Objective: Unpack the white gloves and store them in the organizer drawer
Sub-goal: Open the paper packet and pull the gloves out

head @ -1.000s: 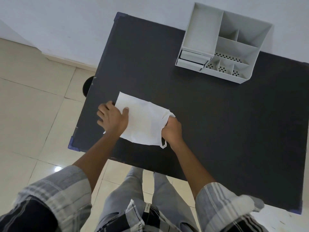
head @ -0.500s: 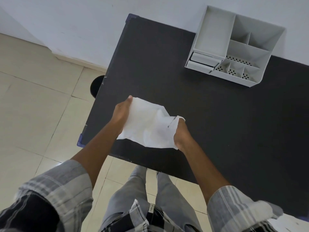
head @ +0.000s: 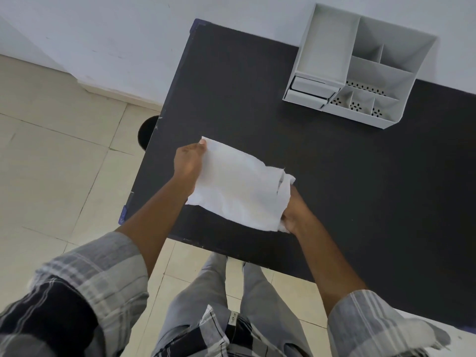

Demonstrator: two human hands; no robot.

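A second ago we had the white pouch (head: 239,186) flat on the table (head: 360,176), left hand (head: 188,163) pressing its far end and right hand (head: 293,212) bunched at its mouth. Now we have it lifted clear of the top, held between both hands above the near left part of the table. Our left hand has turned: it pinches the closed end, thumb on top, fingers hidden under the cloth. Our right hand is closed around the open end, where the fabric is gathered and a slit shows; part of the hand is behind the cloth, so we cannot tell whether any fingers are inside it.

We judge that this means the unpacking is only starting. No gloves are in sight; presumably they are inside the pouch, though we cannot confirm it. The organizer (head: 360,73) stands well apart at the far right of the table, its small drawers (head: 306,90) on the front left looking pushed in. We still have to get the gloves out, open a drawer and lay them in.
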